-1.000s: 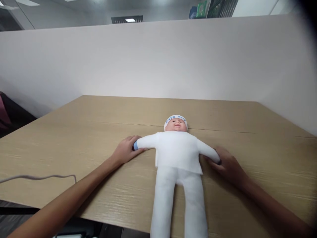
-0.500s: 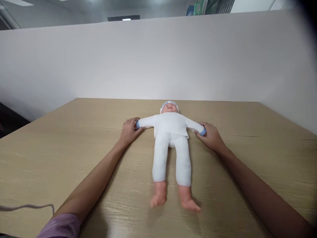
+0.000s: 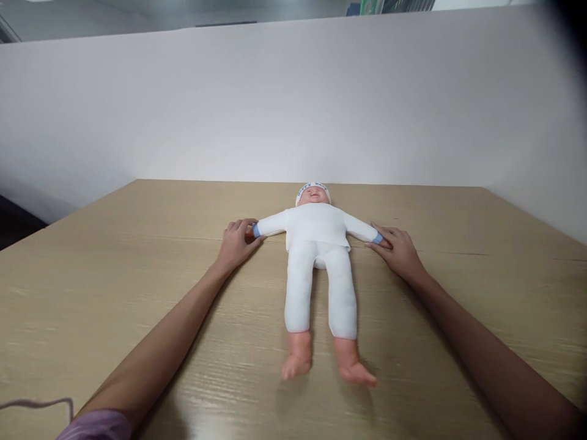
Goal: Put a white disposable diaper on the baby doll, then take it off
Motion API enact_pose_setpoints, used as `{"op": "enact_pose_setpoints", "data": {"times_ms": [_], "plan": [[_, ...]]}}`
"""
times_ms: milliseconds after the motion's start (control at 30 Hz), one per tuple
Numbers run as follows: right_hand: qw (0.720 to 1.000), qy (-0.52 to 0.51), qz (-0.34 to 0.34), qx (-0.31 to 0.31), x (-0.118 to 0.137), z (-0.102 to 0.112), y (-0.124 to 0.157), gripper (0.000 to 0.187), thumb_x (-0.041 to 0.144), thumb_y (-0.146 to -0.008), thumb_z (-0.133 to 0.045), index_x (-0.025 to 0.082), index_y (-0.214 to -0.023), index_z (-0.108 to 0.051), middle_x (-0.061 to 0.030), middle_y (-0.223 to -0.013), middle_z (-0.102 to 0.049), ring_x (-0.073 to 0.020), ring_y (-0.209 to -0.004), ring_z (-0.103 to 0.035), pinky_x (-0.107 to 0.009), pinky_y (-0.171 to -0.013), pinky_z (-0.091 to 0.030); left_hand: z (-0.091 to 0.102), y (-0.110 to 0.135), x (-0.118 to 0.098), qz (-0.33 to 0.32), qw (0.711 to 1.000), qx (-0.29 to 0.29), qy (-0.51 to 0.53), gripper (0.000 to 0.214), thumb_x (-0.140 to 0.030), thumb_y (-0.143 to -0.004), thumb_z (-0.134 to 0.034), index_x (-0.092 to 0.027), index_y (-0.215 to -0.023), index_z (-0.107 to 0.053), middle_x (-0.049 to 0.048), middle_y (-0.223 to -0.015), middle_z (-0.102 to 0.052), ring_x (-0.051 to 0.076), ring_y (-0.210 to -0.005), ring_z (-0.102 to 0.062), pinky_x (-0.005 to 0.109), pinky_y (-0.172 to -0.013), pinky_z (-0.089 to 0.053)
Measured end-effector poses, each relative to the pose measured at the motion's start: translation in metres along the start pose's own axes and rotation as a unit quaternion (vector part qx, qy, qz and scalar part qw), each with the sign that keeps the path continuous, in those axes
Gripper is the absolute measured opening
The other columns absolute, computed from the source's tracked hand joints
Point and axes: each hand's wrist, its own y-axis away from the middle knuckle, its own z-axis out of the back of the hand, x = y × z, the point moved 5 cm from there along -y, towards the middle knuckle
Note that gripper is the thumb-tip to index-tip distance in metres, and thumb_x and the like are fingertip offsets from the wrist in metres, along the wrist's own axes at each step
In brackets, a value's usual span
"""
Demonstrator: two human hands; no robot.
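A baby doll [image 3: 318,229] lies face up on the wooden tabletop, its arms stretched out sideways and its legs toward me. It wears a white top, white trousers and a white cap [image 3: 313,186] with blue lettering; its feet are bare. Blue cuffs end both sleeves. My left hand [image 3: 236,243] is closed around the doll's hand at the left, just beyond the cuff. On the other side, my right hand [image 3: 398,249] grips the doll's other hand between thumb and fingers, with fingertips at the cuff. Both doll hands are partly hidden.
The wooden table [image 3: 114,263] reaches back to a white partition [image 3: 275,104], which also runs along the right. A thin cable [image 3: 36,403] lies at the lower left. Green and blue items [image 3: 367,7] show beyond the partition.
My hands have slid slightly outward from the sleeve ends, so more of the doll's hands shows past the blue cuffs. The view has tilted down a little.
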Motion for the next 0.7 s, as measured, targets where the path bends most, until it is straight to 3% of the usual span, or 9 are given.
{"op": "enact_pose_setpoints", "data": {"times_ms": [167, 267, 467, 700], "plan": [[1.0, 0.013, -0.016, -0.004, 0.004, 0.003, 0.008, 0.068, 0.059, -0.096, -0.057, 0.022, -0.153, -0.052, -0.0163, -0.13, -0.066, -0.0354, -0.119, -0.058, -0.051, -0.103, -0.045, 0.006, 0.0, 0.007, 0.075, 0.996, -0.018, 0.043, 0.043, -0.053, -0.098, -0.05, -0.02, -0.12, -0.066, 0.0111, -0.12, -0.073, 0.03, -0.109, -0.063, 0.043, -0.101, -0.044], [0.996, 0.045, -0.067, -0.023, -0.004, 0.007, 0.017, 0.057, 0.052, -0.102, -0.044, 0.018, -0.145, -0.058, -0.0183, -0.13, -0.066, -0.0356, -0.118, -0.058, -0.051, -0.101, -0.046, 0.007, 0.0, 0.018, 0.136, 0.989, -0.028, 0.042, 0.041, -0.046, -0.101, -0.041, -0.018, -0.113, -0.069, 0.0127, -0.112, -0.075, 0.03, -0.104, -0.064, 0.043, -0.096, -0.045], [0.989, 0.087, -0.109, -0.044, -0.015, 0.01, 0.024, 0.038, 0.029, -0.098, -0.04, 0.012, -0.117, -0.068, -0.0204, -0.117, -0.069, -0.0351, -0.112, -0.059, -0.05, -0.097, -0.045, 0.005, 0.0, 0.025, 0.174, 0.984, 0.003, 0.028, 0.034, -0.038, -0.097, -0.045, -0.022, -0.098, -0.074, 0.0089, -0.099, -0.078, 0.032, -0.099, -0.064, 0.046, -0.095, -0.041], [0.986, 0.109, -0.106, -0.066, -0.02, 0.007, 0.018, 0.039, 0.04, -0.101, -0.04, 0.016, -0.108, -0.07, -0.0191, -0.108, -0.068, -0.0362, -0.105, -0.059, -0.05, -0.089, -0.046, 0.002, 0.001, 0.028, 0.179, 0.984, 0.017, 0.016, 0.029, -0.036, -0.094, -0.047, -0.023, -0.093, -0.073, 0.0081, -0.107, -0.078, 0.032, -0.103, -0.064, 0.045, -0.095, -0.04]]}}
